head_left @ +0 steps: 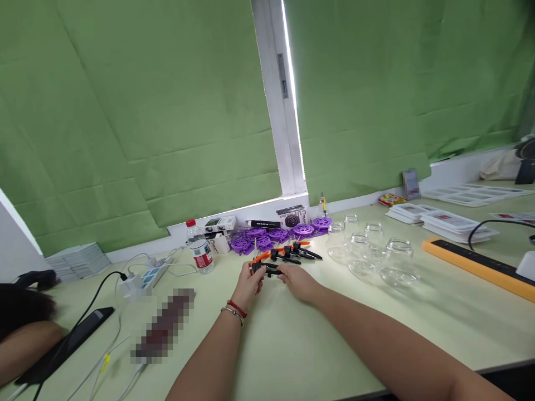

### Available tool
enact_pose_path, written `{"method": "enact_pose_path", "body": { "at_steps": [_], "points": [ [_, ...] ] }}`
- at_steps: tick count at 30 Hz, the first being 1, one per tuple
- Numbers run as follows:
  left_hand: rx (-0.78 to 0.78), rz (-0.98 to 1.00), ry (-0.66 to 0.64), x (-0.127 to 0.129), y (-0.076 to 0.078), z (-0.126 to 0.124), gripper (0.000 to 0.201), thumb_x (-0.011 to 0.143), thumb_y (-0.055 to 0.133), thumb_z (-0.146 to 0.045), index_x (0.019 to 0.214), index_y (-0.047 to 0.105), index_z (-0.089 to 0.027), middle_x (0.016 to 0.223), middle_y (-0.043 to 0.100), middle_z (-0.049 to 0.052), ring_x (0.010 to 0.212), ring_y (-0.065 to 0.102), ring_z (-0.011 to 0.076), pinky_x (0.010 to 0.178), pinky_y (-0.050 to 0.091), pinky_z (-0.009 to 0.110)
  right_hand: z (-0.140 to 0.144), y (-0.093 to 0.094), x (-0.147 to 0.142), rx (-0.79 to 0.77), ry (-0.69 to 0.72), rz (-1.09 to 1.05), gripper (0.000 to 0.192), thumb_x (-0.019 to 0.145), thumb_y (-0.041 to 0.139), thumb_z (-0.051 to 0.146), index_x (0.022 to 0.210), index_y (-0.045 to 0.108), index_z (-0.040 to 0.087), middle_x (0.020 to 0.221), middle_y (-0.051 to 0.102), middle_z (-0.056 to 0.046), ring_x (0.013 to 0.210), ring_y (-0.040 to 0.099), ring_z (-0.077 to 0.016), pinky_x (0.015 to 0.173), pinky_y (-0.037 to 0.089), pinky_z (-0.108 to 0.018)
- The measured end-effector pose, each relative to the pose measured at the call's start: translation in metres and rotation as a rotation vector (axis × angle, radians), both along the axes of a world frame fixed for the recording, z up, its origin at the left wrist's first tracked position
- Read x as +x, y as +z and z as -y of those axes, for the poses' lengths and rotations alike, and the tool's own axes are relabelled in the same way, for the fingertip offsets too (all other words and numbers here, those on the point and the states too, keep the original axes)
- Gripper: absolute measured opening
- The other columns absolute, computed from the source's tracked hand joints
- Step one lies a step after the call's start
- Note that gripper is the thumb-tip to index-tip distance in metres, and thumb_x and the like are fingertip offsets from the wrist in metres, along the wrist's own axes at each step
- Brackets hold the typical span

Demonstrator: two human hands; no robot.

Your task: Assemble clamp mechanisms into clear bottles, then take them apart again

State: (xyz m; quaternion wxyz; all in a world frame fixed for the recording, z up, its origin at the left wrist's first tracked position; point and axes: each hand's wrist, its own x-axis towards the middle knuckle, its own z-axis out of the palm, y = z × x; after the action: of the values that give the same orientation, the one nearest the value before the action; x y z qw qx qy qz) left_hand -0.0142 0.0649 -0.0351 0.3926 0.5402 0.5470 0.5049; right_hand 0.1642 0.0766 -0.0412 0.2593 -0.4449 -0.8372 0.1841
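My left hand [248, 285] is closed on one end of a small black rod-like part [272, 271], which has a thicker block at its left. The fingers of my right hand [300, 282] pinch its other end. Just beyond lie several similar black parts [307, 252] with orange pieces [259, 258] among them, too small to name for certain. Behind these, purple openwork round pieces [263, 240] are spread in a row. A red band and a metal bracelet circle my left wrist.
Left are a red-capped bottle [201, 250], a power strip [155, 273] with cables, and a black tablet-like slab [67, 345] near another person's arm [25, 351]. Several clear glass vessels [397, 262], stacked cards [451, 220] and an orange-black power strip [480, 267] stand right.
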Motion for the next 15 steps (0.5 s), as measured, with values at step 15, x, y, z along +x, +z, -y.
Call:
{"method": "enact_pose_path", "body": {
  "at_steps": [15],
  "points": [
    [-0.085, -0.530, 0.413, -0.063, -0.018, -0.033, 0.048, 0.078, 0.043, -0.058, 0.091, 0.061, -0.015, 0.089, 0.067, 0.012, 0.084, 0.061, 0.0259, 0.069, 0.043, 0.033, 0.003, -0.011, -0.004, 0.173, 0.163, 0.232, 0.026, 0.088, 0.044, 0.027, 0.099, 0.065, 0.016, 0.107, 0.061, -0.013, 0.100, 0.053, -0.0262, 0.087, 0.038, -0.037]
  ]
}}
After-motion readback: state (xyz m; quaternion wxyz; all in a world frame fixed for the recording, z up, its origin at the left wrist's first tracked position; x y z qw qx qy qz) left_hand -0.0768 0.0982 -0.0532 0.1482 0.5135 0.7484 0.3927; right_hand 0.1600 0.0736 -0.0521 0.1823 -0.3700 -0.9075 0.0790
